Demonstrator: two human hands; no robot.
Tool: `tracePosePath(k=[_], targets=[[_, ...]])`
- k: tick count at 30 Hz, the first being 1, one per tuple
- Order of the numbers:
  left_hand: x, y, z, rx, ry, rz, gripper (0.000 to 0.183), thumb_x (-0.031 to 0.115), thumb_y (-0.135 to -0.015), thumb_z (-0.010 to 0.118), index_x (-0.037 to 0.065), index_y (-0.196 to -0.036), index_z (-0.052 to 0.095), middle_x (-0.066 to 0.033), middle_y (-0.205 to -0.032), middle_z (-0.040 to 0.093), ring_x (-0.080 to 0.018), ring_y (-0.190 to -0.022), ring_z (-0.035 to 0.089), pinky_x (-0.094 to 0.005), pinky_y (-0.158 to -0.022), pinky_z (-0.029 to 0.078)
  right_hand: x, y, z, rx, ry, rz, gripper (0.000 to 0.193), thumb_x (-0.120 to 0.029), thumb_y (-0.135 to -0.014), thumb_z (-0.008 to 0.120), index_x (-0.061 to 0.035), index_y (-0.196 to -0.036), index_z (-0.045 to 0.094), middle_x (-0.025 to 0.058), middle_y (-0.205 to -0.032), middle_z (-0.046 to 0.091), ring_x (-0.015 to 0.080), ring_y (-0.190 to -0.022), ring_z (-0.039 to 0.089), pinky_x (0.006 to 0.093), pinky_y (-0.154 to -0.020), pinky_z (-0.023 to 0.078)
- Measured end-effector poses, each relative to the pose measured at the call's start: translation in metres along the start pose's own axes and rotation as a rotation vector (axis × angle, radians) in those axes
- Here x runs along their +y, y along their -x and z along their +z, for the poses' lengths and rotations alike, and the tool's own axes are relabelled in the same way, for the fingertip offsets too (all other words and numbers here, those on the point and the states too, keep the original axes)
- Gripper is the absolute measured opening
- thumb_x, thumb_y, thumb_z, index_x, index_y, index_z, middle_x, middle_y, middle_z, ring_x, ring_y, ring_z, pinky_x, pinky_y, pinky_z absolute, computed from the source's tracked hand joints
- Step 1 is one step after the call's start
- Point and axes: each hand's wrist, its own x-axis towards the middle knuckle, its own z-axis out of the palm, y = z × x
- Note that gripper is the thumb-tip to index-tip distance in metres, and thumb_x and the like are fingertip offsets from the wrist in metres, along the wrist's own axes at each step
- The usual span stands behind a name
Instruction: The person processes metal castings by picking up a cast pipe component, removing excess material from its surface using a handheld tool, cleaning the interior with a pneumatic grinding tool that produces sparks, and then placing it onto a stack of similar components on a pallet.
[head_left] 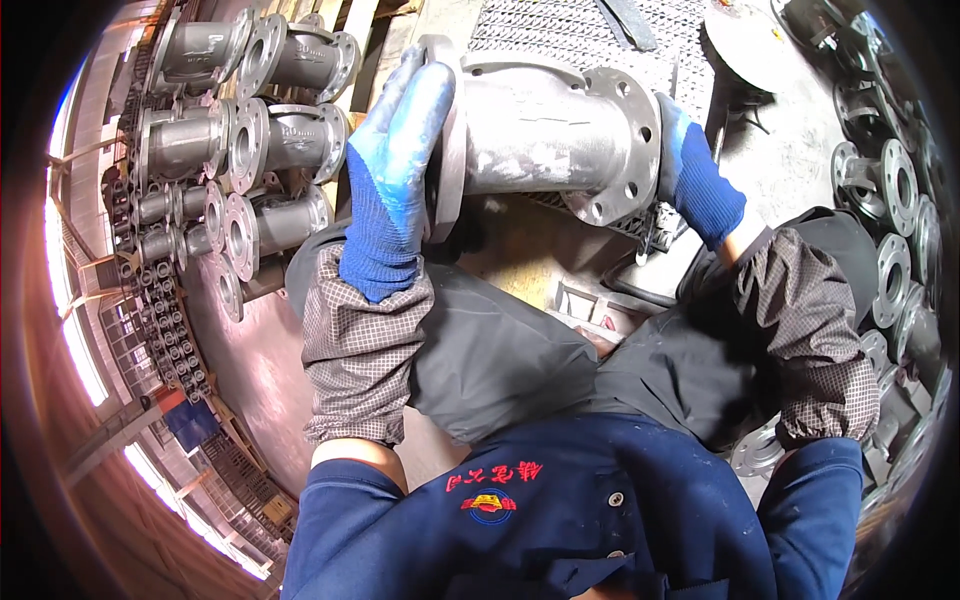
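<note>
Between my two gloved hands lies a grey cast-metal flanged valve body (pixel 545 130), on its side, with a round bolt-holed flange at each end. My left hand (pixel 395 165), in a blue coated knit glove, presses against the left flange with its fingers stretched upward along the outer face. At the other end my right hand (pixel 695 180), gloved the same way, rests on the right flange; its fingers are mostly hidden behind that flange. The body is above my knees, over a perforated metal surface (pixel 560 28). Whether it touches that surface is hidden.
More flanged valve bodies (pixel 295 145) stand in rows on wooden pallets at the left. Others are piled along the right (pixel 895 265). A pale round disc (pixel 745 45) and a dark flat strip (pixel 632 25) are beyond the valve body.
</note>
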Motion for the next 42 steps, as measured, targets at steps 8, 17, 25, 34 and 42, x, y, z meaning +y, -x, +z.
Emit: tracePosePath(k=[8, 17, 25, 34, 42], targets=[[0.031, -0.023, 0.021, -0.09, 0.601, -0.727, 0.083, 0.026, -0.085, 0.069, -0.003, -0.147, 0.024, -0.0208, -0.144, 0.041, -0.0257, -0.13, 0.043, -0.0316, -0.105, 0.036, 0.029, -0.041, -0.003, 0.132, -1.253, 0.79, 0.032, -0.028, -0.098, 0.039, -0.0008, -0.105, 0.055, 0.0135, -0.096, 0.063, 0.0226, -0.084, 0.064, 0.0374, -0.076, 0.056], [0.002, -0.025, 0.03, 0.049, 0.325, -0.339, 0.039, 0.007, -0.088, 0.059, 0.006, -0.126, 0.055, -0.0234, -0.131, 0.054, -0.029, -0.119, 0.055, -0.0347, -0.099, 0.045, 0.039, 0.005, 0.023, 0.236, -0.675, 0.31, 0.036, -0.017, -0.091, 0.051, 0.0062, -0.119, 0.05, 0.0216, -0.098, 0.065, 0.0297, -0.085, 0.065, 0.0384, -0.075, 0.052], [-0.017, -0.051, 0.029, 0.021, 0.203, -0.124, 0.039, 0.009, -0.095, 0.05, 0.003, -0.134, 0.05, -0.0206, -0.13, 0.055, -0.0291, -0.12, 0.055, -0.0358, -0.103, 0.043, 0.038, 0.024, 0.037, 0.242, -0.879, 0.575, 0.034, 0.005, -0.066, 0.058, 0.0041, -0.1, 0.057, 0.0204, -0.08, 0.058, 0.0325, -0.071, 0.058, 0.037, -0.065, 0.049], [-0.032, -0.005, 0.029, 0.107, 0.511, -0.411, 0.03, 0.019, -0.098, 0.048, -0.003, -0.117, 0.056, -0.0161, -0.111, 0.061, -0.0243, -0.101, 0.06, -0.0349, -0.089, 0.049, 0.012, 0.008, 0.011, -0.061, -0.877, 0.858, 0.024, -0.022, -0.095, 0.046, -0.0027, -0.094, 0.06, 0.0054, -0.078, 0.057, 0.0146, -0.069, 0.056, 0.0282, -0.057, 0.045], [-0.013, -0.001, 0.01, 0.141, 0.73, -0.733, 0.039, 0.022, -0.096, 0.048, -0.001, -0.127, 0.053, -0.0148, -0.121, 0.059, -0.0224, -0.112, 0.057, -0.0333, -0.098, 0.045, 0.007, 0.016, 0.004, -0.125, -0.081, 0.199, 0.037, -0.022, -0.096, 0.044, 0.0083, -0.117, 0.049, 0.0162, -0.077, 0.058, 0.0256, -0.065, 0.058, 0.0359, -0.06, 0.049]])
